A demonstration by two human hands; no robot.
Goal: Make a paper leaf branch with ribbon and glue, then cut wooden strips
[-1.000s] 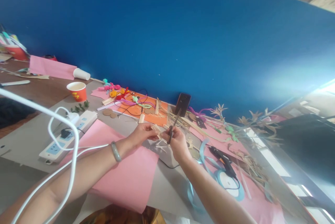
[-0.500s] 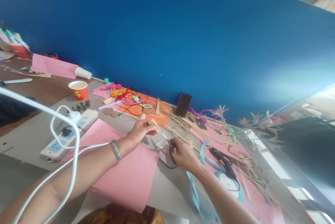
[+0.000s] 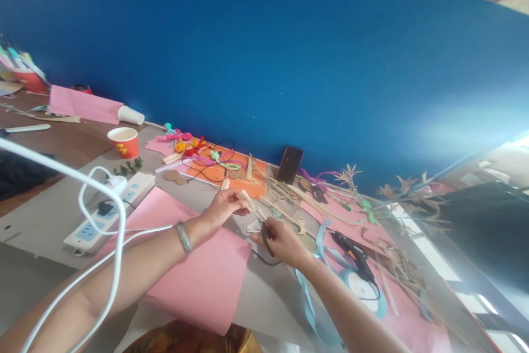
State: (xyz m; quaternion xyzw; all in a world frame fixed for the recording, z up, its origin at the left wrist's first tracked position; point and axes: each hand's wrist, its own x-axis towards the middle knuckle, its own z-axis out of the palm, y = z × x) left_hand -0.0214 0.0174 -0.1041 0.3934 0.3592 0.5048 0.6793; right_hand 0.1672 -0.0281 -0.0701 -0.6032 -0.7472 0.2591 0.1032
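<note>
My left hand [image 3: 225, 208], with a pale bangle on the wrist, pinches a small bundle of light wooden strips [image 3: 247, 197]. Black-handled scissors [image 3: 264, 227] are gripped in my right hand [image 3: 285, 242]. Their blades point up and left and meet the near end of the strips; whether they bite into them is too small to tell. Below both hands lies pink paper [image 3: 206, 281] on the grey board. Dry stalks and more pale strips lie just beyond and to the right of my right hand.
A white power strip [image 3: 109, 212] and white cables are at left, near a red paper cup [image 3: 124, 142]. To the right lie a black glue gun [image 3: 354, 254] and blue ribbon [image 3: 306, 300]. A phone [image 3: 290, 164] leans against the blue wall [image 3: 264, 55].
The scissors have come up against the wooden strips and their blades are closer together. My right hand shifted slightly left; the strips tilted a little in my left hand.
</note>
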